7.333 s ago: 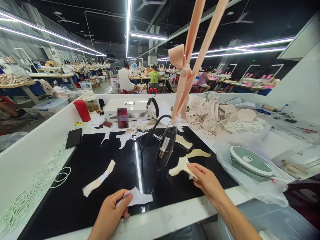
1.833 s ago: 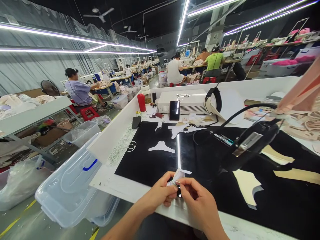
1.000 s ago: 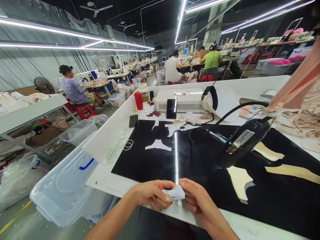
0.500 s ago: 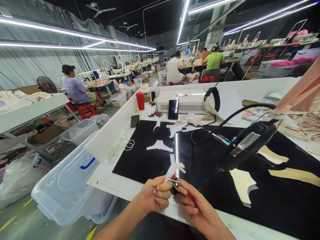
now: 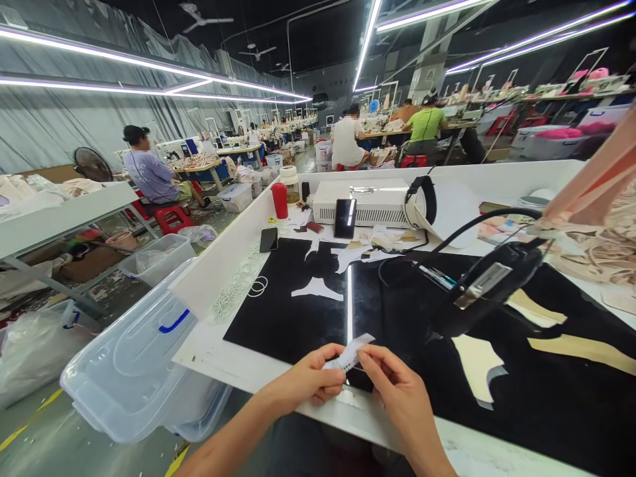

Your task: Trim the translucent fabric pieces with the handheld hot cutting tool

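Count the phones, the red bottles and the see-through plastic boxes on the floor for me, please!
Phones: 2, one lying flat, one propped upright
Red bottles: 1
Clear plastic boxes on the floor: 3, near, middle, far
Total: 6

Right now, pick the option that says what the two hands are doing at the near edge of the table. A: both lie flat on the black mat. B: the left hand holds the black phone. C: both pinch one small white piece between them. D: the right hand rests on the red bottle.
C: the left hand and the right hand meet over the table edge, fingertips closed on the small white piece.
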Demonstrator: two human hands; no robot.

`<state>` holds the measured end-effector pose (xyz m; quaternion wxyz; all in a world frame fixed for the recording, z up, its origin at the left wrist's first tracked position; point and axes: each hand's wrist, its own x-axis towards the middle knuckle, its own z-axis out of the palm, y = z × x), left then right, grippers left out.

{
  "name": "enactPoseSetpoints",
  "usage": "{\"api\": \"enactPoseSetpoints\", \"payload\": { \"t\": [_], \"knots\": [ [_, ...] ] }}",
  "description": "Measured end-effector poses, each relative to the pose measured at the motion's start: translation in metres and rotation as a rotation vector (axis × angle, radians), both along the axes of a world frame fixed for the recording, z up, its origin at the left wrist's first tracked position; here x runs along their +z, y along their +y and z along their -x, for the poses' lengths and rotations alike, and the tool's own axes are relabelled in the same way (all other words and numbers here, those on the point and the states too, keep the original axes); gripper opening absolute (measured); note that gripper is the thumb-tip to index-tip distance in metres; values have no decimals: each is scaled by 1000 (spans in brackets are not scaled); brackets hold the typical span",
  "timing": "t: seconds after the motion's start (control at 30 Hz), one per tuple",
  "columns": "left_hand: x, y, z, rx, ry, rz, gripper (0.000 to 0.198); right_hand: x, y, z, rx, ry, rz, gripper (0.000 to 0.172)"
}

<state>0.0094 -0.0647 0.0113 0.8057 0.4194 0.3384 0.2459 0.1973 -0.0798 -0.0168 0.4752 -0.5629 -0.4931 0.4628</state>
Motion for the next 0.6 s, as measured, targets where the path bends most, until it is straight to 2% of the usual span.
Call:
{"api": "enactPoseSetpoints", "payload": {
  "t": [0.13,0.23,0.37,0.43,0.53,0.6],
  "knots": [
    [9,-2,4,-78,200,-197,33,0,1,2,-61,91,39,39],
    [13,1,10,-167,180,-213,30,-3,3,2,-87,321,187,37],
    [7,4,16,-309,-51,-14,36,-4,4,3,-21,583,393,37],
    [-1,5,17,-324,-164,89,45,-3,5,4,27,667,452,36],
    [-13,6,14,-231,-324,179,52,-2,6,6,72,813,513,43],
    [-19,7,12,-138,-419,236,44,-1,6,8,88,890,548,51]
  ]
}}
